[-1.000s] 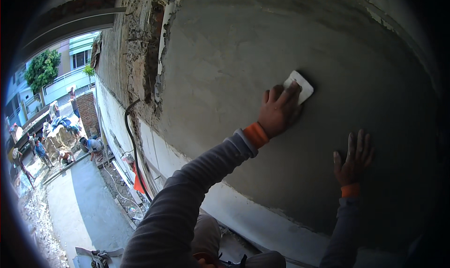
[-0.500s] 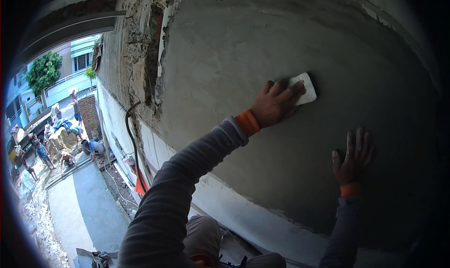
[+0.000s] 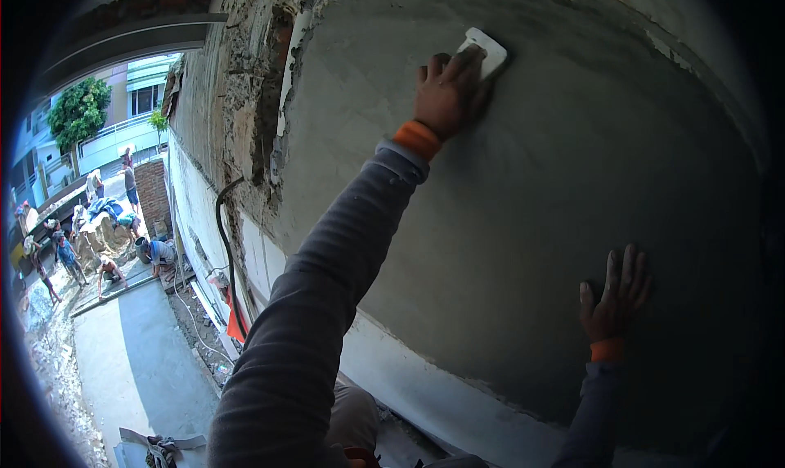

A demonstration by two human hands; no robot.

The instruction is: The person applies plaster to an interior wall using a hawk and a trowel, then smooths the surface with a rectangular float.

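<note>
My left hand (image 3: 448, 92) reaches high on a grey, damp-looking plastered wall (image 3: 491, 222). Its fingers are closed on a white rectangular float (image 3: 491, 57) with rounded corners, pressed against the plaster near the upper middle. How the thumb grips it is hidden. Lower down on the right, my right hand (image 3: 613, 300) rests against the same wall with its fingers stretched out and nothing in them. Both wrists show orange cuffs below dark grey sleeves.
A broken, rough column edge (image 3: 241, 100) borders the plaster on the left, with a black cable (image 3: 226, 247) hanging beside it. Far below on the left, several people work near a smooth concrete strip (image 3: 163, 345). A white band (image 3: 409, 374) runs under the plaster.
My left hand has slid the white float up and a little left across the plaster. My right hand has shifted slightly lower on the wall, still spread.
</note>
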